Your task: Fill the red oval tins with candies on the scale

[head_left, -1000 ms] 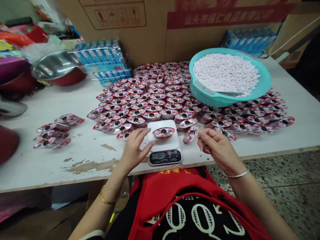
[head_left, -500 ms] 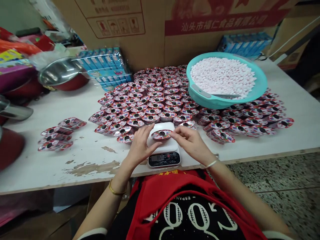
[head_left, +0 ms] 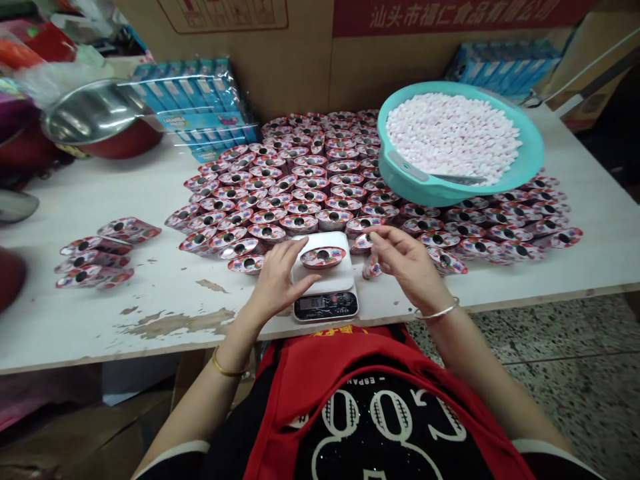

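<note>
A red apron [head_left: 300, 373] with yellow lettering [head_left: 337, 331] leaves part of a black top [head_left: 373, 445] showing, printed with large white characters [head_left: 395, 415]; white bands [head_left: 175, 453] edge its sleeves [head_left: 545, 465]. A gold-coloured bangle [head_left: 227, 369] circles the left forearm [head_left: 200, 410], a thin silver-coloured bracelet [head_left: 441, 312] the right forearm [head_left: 480, 367].

A scale [head_left: 334, 283] stands at the front edge of the bench [head_left: 75, 327], one box [head_left: 331, 260] on its plate. Behind it, massed boxes [head_left: 300, 208] spread toward the back edge and rightward; a separate cluster [head_left: 93, 260] lies well left. Toward the back right corner a basin [head_left: 425, 190] holds pellets [head_left: 455, 137], apparently resting on boxes, its underside hidden. Back left stand a bowl [head_left: 115, 139] and, right of it, a wrapped pack [head_left: 195, 100].
</note>
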Motion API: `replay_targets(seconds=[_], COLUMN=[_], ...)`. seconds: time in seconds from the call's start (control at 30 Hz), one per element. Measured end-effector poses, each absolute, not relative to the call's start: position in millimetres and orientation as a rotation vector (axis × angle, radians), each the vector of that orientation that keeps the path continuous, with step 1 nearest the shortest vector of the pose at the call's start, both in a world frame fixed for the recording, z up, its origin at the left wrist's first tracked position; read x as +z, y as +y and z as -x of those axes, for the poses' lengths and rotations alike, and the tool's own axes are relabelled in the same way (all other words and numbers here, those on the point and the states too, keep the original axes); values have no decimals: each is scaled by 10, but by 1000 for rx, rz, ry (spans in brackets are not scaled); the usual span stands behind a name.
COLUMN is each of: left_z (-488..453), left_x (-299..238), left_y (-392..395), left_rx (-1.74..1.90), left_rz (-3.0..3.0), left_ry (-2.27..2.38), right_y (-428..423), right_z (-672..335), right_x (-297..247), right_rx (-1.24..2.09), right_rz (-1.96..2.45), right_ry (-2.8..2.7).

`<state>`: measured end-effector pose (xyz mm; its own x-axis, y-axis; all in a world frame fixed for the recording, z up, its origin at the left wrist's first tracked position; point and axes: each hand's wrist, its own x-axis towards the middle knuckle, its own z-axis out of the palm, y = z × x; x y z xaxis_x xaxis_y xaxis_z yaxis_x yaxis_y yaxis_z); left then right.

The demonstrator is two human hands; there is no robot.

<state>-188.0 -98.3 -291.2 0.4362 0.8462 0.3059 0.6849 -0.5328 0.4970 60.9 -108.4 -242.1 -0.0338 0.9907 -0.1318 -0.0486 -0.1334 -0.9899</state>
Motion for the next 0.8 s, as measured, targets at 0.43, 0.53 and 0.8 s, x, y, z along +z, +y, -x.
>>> replay_targets(seconds=[0.43, 0.53, 0.8], left_z=[1861, 1934, 2079], left_x=[-2871, -2806, -2699], left_y=[-860, -870, -831], left_rx=[699, 800, 958], left_rz=[-2480, -2444, -2412], left_ry=[1204, 1255, 1361], right_y=[-1206, -1187, -1192], right_z=[-739, -780, -862], right_x=[-2451, -2453, -2447], right_rx=[1495, 1478, 1448], right_rz=[1176, 1189, 1229], right_ry=[-886, -851, -995])
